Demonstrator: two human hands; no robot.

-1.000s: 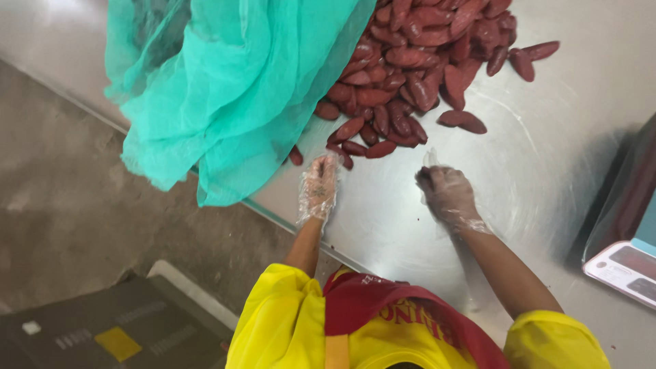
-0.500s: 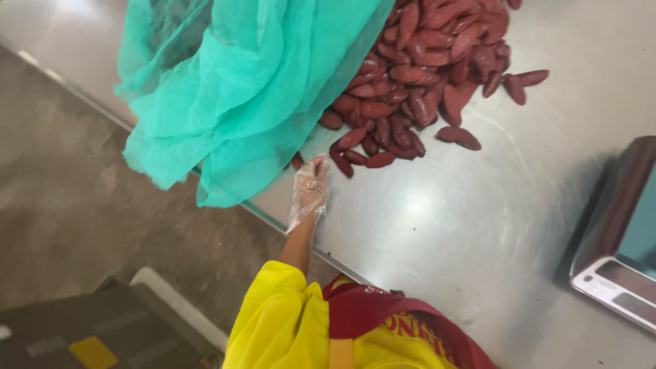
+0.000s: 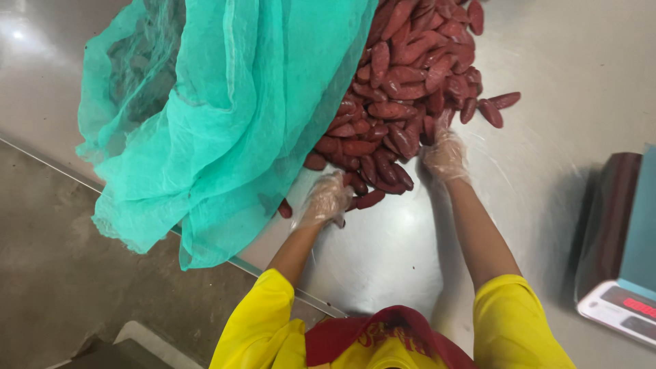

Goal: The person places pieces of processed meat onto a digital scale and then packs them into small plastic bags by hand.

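Head view, gloved left hand [image 3: 324, 200] and right hand [image 3: 445, 154] on sausage pile [image 3: 403, 102], green netting [image 3: 225, 116] beside

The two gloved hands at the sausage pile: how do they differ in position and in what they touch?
The left hand lies at the near edge of the sausage pile, beside the green net; the right hand reaches farther, to the pile's right side. The left hand looks curled over sausages, while the right hand's fingers stretch up into them. Both wear clear plastic gloves.

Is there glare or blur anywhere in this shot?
Head view: bright glare patches on the shiny steel table, strongest top left; soft shadows fall beside the forearms; the heap of dark red sausages looks fairly sharp, while the clear-gloved left hand is slightly soft.
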